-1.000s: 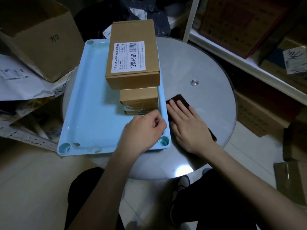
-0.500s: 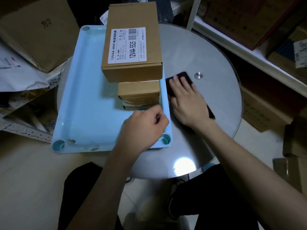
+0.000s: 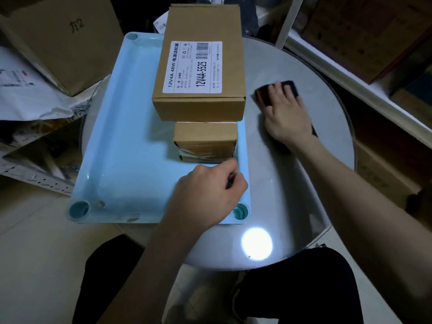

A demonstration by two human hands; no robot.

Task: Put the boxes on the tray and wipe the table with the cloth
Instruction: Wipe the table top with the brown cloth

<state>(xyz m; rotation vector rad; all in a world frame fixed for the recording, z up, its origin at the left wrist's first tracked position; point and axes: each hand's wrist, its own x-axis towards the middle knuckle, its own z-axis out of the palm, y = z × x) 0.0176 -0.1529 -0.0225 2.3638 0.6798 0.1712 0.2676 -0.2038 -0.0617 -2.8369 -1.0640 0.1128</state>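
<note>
pale blue plastic makes up the tray [image 3: 121, 127], which lies on the left part of a round grey glass table [image 3: 292, 183], its left edge overhanging the table's rim. two brown cardboard boxes are stacked on the tray's right side: the large box [image 3: 201, 66] on top, with a white printed label facing up (it reads 12v4a-5525), and the small box [image 3: 205, 141] under it, bound with clear tape. the left hand [image 3: 208, 192] rests on the tray's near right corner, fingers curled into a loose fist against the rim; whether it pinches the rim i cannot tell. the right hand [image 3: 285, 113] lies flat, fingers spread, pressing down on a dark cloth [image 3: 275, 92] on the bare tabletop to the right of the boxes, well apart from the tray. a bright spot of light [image 3: 257, 243] reflects off the glass near the table's front edge. more cardboard cartons [image 3: 63, 43] stand around the table.
</note>
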